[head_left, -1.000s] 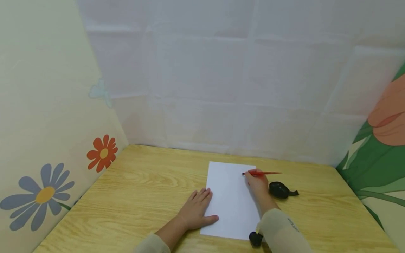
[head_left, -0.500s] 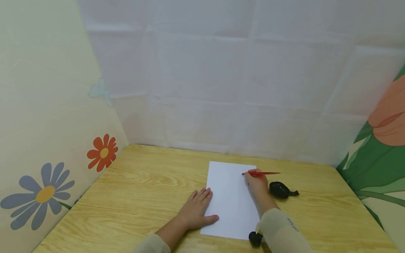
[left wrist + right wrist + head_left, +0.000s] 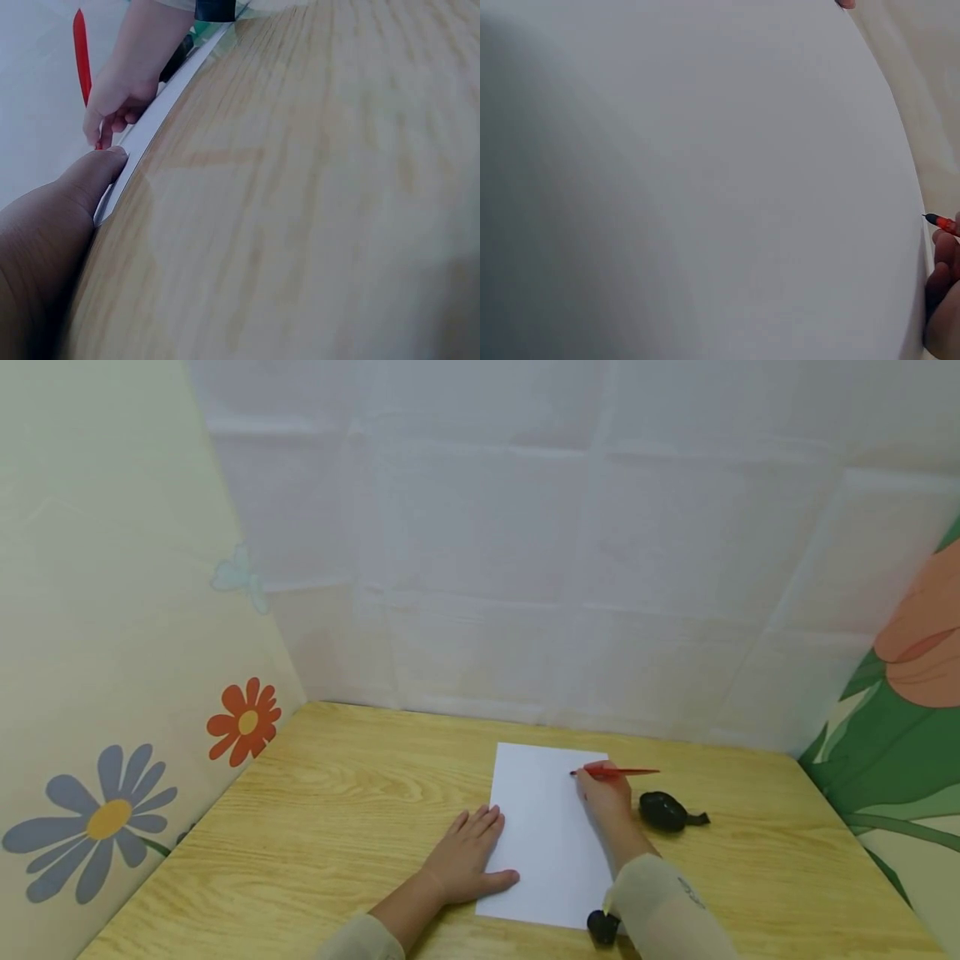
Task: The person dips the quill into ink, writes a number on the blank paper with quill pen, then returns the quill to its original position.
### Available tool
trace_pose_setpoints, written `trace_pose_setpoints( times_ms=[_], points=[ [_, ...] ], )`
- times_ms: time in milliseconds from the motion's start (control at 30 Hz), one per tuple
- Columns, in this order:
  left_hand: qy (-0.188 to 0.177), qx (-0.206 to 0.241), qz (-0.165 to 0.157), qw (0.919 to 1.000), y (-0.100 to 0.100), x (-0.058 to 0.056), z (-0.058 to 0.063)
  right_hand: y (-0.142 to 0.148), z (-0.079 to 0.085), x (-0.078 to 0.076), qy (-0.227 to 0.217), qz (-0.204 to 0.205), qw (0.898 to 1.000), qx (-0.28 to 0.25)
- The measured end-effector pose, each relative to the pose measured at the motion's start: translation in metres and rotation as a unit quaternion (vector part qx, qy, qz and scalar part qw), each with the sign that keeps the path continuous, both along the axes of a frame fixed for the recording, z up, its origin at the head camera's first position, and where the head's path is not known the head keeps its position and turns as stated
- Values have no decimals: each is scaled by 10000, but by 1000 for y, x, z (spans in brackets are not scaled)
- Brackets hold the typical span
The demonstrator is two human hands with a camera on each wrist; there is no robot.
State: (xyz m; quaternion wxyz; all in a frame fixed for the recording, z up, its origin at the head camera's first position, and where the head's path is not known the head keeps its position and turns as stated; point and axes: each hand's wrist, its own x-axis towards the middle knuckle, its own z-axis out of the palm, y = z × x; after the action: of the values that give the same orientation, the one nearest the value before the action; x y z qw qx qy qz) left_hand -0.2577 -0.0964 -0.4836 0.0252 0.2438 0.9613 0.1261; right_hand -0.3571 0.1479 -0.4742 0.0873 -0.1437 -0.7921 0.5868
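Right hand pinches red pen; left hand lies spread across the edge of white paper. Black rounded object beside right wrist.

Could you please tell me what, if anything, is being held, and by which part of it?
The right hand holds a slim red pen close to its dark pointed tip; the left hand holds nothing.

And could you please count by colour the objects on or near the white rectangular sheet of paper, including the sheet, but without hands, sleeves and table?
White: 1, rectangular sheet of paper
Red: 1, slender dark-tipped pen
Black: 2, rounded object with a short tail; smaller roundish object beside the beige right sleeve, possibly attached to it
Total: 4
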Motion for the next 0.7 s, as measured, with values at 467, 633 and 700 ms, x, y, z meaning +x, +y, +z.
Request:
trace_pose_setpoints(
  times_ms=[467,633,700],
  points=[
    [9,14,9,10000,1,0,0,-5,4,4,68,48,10000,40],
    [-40,21,26,10000,1,1,2,-7,3,3,114,114,9998,66],
    [-67,22,37,10000,1,1,2,-8,2,3,138,106,9998,29]
  ],
)
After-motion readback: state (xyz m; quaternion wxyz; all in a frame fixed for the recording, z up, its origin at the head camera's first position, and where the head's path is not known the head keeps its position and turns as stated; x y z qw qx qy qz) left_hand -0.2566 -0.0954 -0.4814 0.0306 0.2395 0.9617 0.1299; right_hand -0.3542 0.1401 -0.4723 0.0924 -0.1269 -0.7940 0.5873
